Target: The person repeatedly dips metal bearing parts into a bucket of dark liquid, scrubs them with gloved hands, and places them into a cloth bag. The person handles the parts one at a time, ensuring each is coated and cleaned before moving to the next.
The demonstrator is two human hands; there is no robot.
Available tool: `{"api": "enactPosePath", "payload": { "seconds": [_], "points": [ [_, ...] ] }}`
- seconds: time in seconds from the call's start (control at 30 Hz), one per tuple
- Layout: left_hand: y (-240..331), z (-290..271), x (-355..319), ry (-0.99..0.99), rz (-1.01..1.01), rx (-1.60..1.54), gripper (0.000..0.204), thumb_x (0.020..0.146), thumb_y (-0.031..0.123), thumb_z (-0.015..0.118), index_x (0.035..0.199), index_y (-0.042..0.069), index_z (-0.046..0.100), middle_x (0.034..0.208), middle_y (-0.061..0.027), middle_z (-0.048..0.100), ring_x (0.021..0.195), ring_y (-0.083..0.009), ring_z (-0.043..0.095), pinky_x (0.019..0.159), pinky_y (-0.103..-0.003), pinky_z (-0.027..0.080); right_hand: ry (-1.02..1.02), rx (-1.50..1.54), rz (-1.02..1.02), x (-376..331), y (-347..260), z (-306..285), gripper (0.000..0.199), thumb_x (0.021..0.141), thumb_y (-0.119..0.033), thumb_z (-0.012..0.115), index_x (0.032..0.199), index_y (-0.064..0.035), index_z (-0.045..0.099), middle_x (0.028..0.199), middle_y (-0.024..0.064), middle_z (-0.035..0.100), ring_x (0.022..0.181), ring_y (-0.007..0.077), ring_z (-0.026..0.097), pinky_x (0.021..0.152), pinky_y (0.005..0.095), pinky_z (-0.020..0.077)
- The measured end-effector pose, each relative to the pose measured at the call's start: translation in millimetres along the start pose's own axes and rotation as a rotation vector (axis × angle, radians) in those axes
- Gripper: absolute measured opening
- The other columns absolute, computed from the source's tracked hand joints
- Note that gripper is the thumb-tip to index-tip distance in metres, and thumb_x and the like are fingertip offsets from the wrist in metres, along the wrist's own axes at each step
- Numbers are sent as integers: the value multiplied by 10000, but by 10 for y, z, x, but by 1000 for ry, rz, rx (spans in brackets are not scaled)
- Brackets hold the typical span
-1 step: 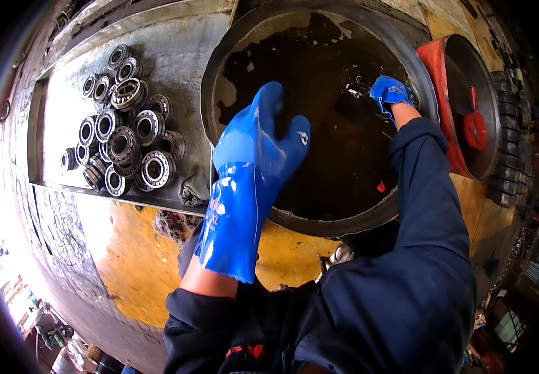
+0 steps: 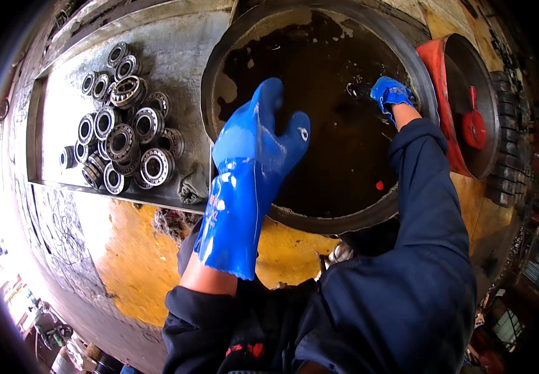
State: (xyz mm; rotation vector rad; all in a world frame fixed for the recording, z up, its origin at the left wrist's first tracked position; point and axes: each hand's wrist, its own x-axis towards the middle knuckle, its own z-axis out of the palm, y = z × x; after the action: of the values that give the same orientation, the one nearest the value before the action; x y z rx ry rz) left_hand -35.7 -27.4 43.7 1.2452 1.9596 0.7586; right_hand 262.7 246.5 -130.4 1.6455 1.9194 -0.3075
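A big round metal basin (image 2: 338, 222) holds dark oily liquid (image 2: 325, 143). My left hand (image 2: 254, 143), in a long blue rubber glove, hovers over the basin's near left rim with its fingers stretched out, holding nothing. My right hand (image 2: 392, 93), also in a blue glove, reaches to the basin's far right side. Its fingers curl around a small dark wet part (image 2: 359, 90) at the liquid's surface; what the part is I cannot make out. My dark blue sleeve runs over the right rim.
Left of the basin, a shallow grey metal tray (image 2: 176, 56) holds several steel roller bearings (image 2: 126, 140) in a heap. A dirty rag (image 2: 191, 187) lies at its near right corner. A red round lid (image 2: 468, 118) stands right of the basin. Below is a worn yellow surface (image 2: 132, 255).
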Motion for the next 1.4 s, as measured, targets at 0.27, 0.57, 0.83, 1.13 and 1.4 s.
{"api": "enactPosePath", "payload": {
  "seconds": [0.27,0.57,0.83,1.13,1.4],
  "points": [
    [55,-46,13,21,68,-77,602,930,312,747,1438,71,532,1308,-209,677,1200,-349,675,1018,-459,548,-47,38,-34,56,427,779,378,822,-288,678,1146,-110,758,1247,194,692,1167,407,666,935,554,534],
    [-49,-127,-262,46,28,-214,601,925,289,751,1435,58,532,1301,-209,679,1182,-342,682,1001,-452,554,-93,343,-107,-609,464,1291,209,843,-207,640,953,-86,771,1051,217,730,971,405,710,819,455,569],
    [-165,-159,-391,73,28,-347,600,922,269,755,1432,45,532,1294,-209,680,1166,-336,687,987,-445,559,-88,30,-298,-1252,53,1162,200,839,-156,627,953,-68,765,1077,204,728,1030,408,690,860,453,568],
    [-217,-155,-400,92,-6,-566,600,917,246,759,1429,31,533,1287,-208,682,1148,-329,693,971,-438,565,-102,493,-256,-1465,-121,1288,199,840,-210,692,993,-136,796,1104,145,758,1038,326,717,899,433,556],
    [-237,-317,-166,195,-94,-849,599,913,226,763,1427,19,533,1280,-208,683,1133,-323,699,956,-432,570,217,436,-236,-1035,-172,167,430,948,-421,622,1230,-114,726,1215,188,716,1088,385,686,930,466,516]
  ]
}}
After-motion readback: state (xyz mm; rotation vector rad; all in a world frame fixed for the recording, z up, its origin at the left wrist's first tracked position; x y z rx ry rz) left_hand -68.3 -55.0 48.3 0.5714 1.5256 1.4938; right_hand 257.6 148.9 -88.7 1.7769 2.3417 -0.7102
